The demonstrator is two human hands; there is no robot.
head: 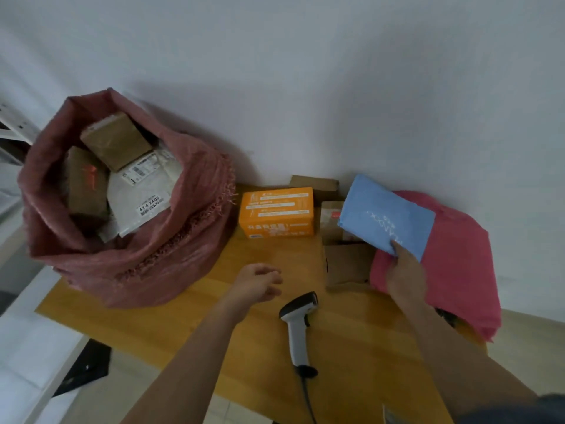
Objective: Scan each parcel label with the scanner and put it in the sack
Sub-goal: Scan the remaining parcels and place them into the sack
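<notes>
The blue parcel (386, 217) is held up off the pile by the right hand (405, 276), pinched at its near corner w/ thumb on top, prob. so it can be turned and its label found; no label is seen on the face shown, only white print. The left hand (260, 281) hovers over the bench (351, 347), fingers loosely curled, nothing held; it is just beside the scanner (301, 325), so it looks placed to take it up next. The scanner lies flat on the bench, head toward the parcels, cable trailing off the near edge, within reach of both hands.

The sack (171, 240) stands on the bench's left end, mouth wide open, so parcels can be dropped in w/out holding it.

Counts: 1 scanner, 1 sack, 1 blue parcel in the grip. In the sack approx. 4 are seen: 2 brown boxes (114, 142), 2 white mailers (143, 197); more may be hidden under. Still on the bench: 1 orange box (276, 212), approx. 3 brown boxes (348, 266) partly hidden, 1 pink bag (455, 264). Judged: task is about half done, scan of the blue one not yet made
</notes>
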